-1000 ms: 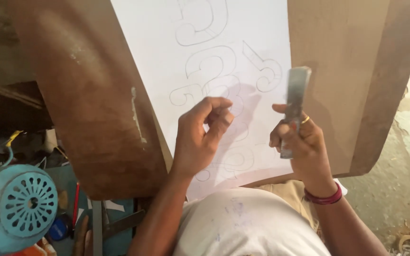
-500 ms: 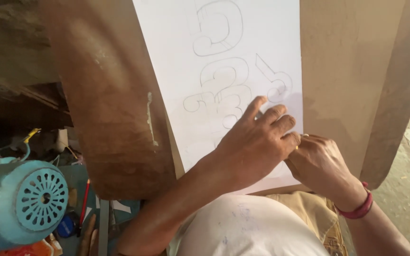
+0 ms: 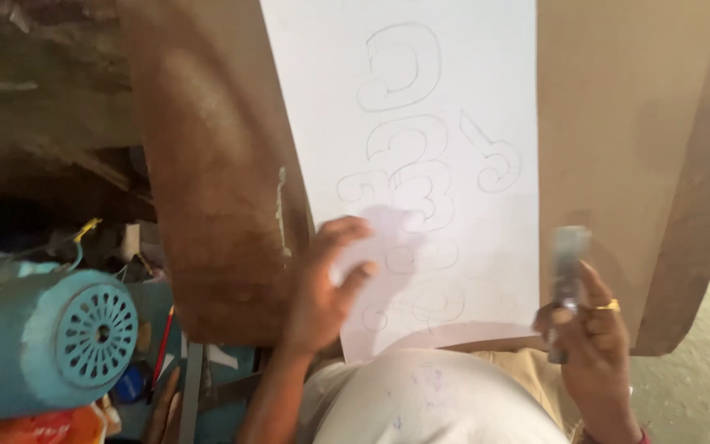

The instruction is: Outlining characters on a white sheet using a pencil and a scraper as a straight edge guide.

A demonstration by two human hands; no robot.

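Wooden board [image 3: 207,205] under white paper [image 3: 421,123] — left hand [image 3: 322,288] open; right hand [image 3: 593,329] grips metal tool [image 3: 567,271].

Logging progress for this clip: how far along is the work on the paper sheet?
Done: the white paper sheet lies on the brown board and carries curly pencilled outlines. In hand: the left hand presses the sheet's lower left edge; the right hand holds a grey, blurred tool off the paper. Left: no outline looks cut or filled.

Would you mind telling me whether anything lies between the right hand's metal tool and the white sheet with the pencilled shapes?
Nothing visible does. The right hand holds the grey metal tool just off the white sheet's right edge, over bare brown board. The left hand rests at the sheet's opposite, left edge.
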